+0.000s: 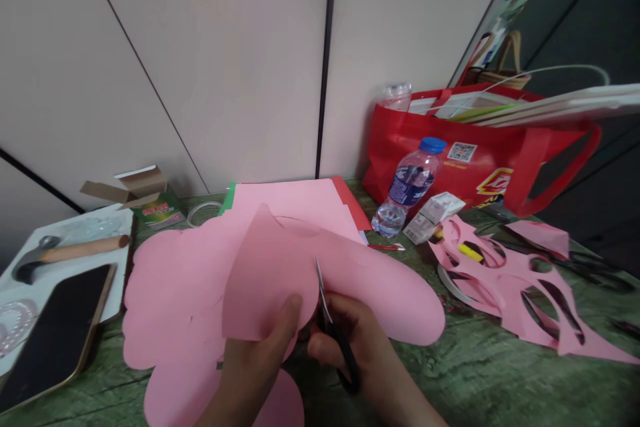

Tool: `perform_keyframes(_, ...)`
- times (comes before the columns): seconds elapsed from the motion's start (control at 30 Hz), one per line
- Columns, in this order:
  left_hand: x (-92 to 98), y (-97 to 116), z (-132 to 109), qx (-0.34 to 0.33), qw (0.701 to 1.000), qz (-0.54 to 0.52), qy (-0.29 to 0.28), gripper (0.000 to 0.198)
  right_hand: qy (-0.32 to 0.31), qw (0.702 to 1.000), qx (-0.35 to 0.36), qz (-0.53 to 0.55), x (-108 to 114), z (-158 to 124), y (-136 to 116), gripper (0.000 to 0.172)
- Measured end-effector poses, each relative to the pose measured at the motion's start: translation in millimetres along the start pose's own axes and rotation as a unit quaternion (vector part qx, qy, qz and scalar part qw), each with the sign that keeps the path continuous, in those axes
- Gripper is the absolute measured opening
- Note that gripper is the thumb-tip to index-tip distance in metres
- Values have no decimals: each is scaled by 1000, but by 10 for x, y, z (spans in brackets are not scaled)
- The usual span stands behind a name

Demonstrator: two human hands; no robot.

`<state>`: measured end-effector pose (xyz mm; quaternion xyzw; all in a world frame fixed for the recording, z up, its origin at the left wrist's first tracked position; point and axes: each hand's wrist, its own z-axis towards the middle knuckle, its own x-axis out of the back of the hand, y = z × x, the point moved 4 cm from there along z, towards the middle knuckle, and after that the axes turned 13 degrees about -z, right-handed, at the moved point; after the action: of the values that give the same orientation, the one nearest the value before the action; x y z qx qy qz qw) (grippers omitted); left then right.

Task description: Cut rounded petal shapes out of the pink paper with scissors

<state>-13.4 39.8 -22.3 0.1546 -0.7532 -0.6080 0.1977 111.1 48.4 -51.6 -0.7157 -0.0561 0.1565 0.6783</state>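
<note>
My left hand (267,354) is closed on a sheet of pink paper (265,274), its thumb lying on the face of the sheet. The sheet's lower right side has a rounded edge. In my right hand (355,334) is a pair of black-handled scissors (345,354). Their blades point up and slightly left, against that curved edge of the paper. A large scalloped pink paper shape (170,280) lies flat beneath, and a rounded pink lobe (400,294) reaches out to the right. Some of my fingers are hidden behind the paper and the handles.
On the left are a hammer (75,250), a phone (57,334) and an opened small box (155,204). A water bottle (407,187) stands before a red bag (480,147). Pink paper offcuts (520,294) lie at right, by a small white carton (434,217). A wall panel (225,67) rises behind.
</note>
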Motion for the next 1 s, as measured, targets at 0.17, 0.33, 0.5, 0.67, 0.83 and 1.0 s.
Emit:
perform_keyframes(0.17, -14, 15, -2, -17, 1000, -17, -10, 22, 1, 1000, -11, -11, 9, -16, 11, 30)
perform_keyframes(0.33, -4, -7, 14, -16, 1000, -23, 0, 21, 3, 999, -19, -37, 6, -19, 25, 30)
perform_keyframes(0.5, -6, -18, 31, -37, 998, -47, -9, 20, 3, 998, -24, -58, 7, -9, 29, 28)
perform_keyframes(0.67, -9, -26, 35, -32, 998, -54, -2, 23, -1, 998, -23, -53, 13, -29, 16, 28)
perform_keyframes(0.83, -22, -13, 38, -35, 997, -74, -3, 22, -3, 998, -37, -59, 1, -41, 9, 25)
perform_keyframes(1.0, -27, 5, 37, -33, 996, -85, -15, 19, 5, 997, -35, -68, 4, -31, 33, 20)
